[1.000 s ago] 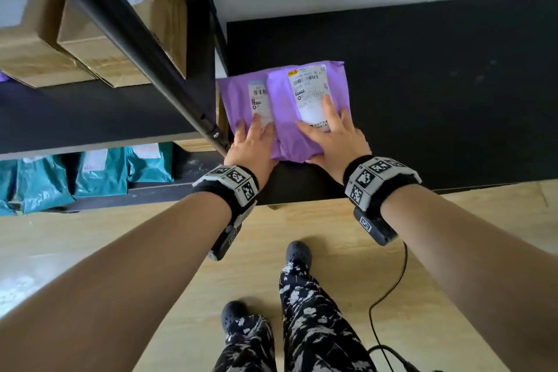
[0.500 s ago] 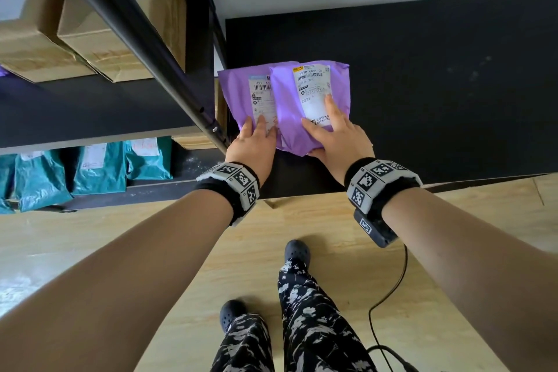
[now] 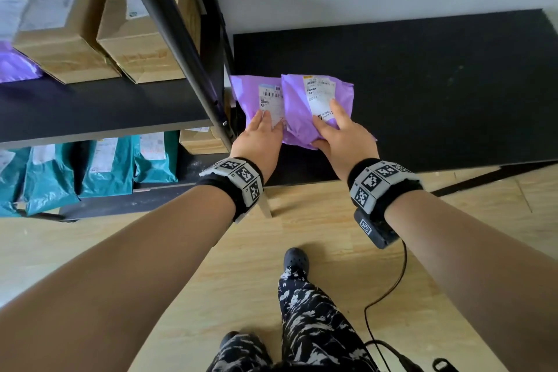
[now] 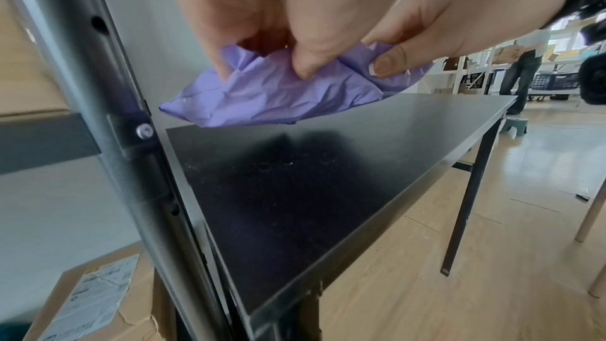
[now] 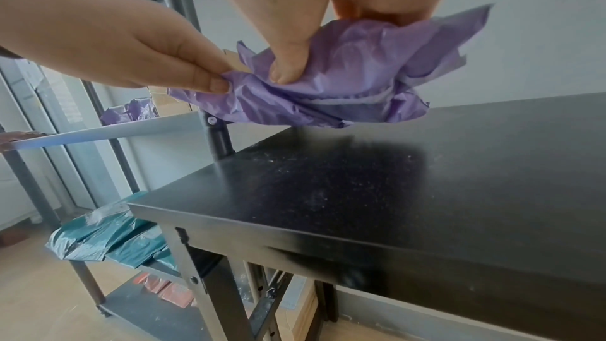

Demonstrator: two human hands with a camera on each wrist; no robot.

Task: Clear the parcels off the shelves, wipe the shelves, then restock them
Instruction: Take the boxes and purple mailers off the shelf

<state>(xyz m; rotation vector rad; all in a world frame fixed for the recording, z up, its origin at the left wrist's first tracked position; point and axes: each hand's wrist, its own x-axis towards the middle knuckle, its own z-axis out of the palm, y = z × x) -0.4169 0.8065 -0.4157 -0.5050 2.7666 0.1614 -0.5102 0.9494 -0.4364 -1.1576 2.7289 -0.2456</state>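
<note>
Gripping crinkled purple mailers (image 3: 302, 106), glossy black table (image 3: 437, 84)

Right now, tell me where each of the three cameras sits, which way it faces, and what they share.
Head: worn on the head, looks down at both forearms, left hand and right hand holding two purple plastic mailer parcels over the black tabletop; legs show.
Left wrist: under the left hand, faces along the fingers, rightward.
Right wrist: under the right hand, faces leftward toward the metal shelf rack.
Shared: both wrist views show parcels and tabletop.
</note>
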